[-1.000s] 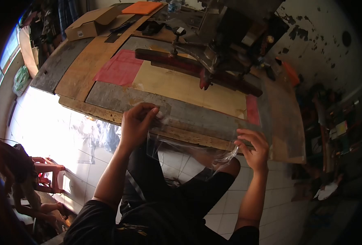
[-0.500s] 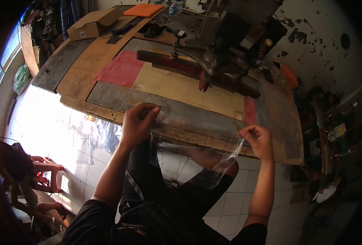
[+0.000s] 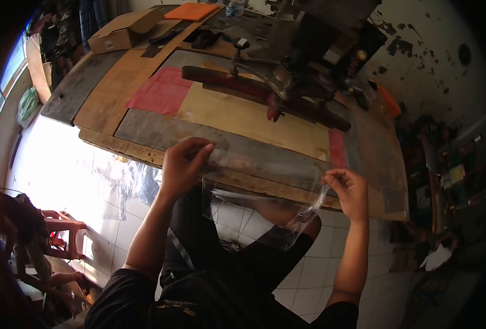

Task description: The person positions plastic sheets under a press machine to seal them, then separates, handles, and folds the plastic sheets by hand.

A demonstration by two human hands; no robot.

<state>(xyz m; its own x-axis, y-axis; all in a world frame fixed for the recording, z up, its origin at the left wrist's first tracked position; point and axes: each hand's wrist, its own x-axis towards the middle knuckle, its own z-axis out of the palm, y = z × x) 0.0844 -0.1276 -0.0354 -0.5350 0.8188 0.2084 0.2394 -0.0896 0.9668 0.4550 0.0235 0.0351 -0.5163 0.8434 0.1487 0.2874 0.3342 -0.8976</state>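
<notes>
A clear plastic sheet [image 3: 243, 204] hangs between my two hands, above my lap at the front edge of the worktable. My left hand [image 3: 185, 164] pinches its left upper corner, thumb against fingers. At the other end, my right hand [image 3: 346, 186] is closed on the right upper corner, where the plastic bunches into shiny folds. Whether the sheet is a single layer or a bag I cannot tell. Just beyond the hands lies a pale yellow panel [image 3: 254, 120] flanked by red pieces [image 3: 160, 92], under the long bar of a machine [image 3: 265, 93].
The worktable's chipped front edge [image 3: 243, 182] runs beneath my hands. A cardboard box [image 3: 125, 32] and an orange folder [image 3: 192, 11] lie at the back left. More clear plastic [image 3: 144, 181] hangs off the left side. A red stool [image 3: 64, 233] and another person are at lower left.
My hands stay almost in place, both still pinching the plastic. The sheet's lower edge has shifted slightly, and the view has moved a little.
</notes>
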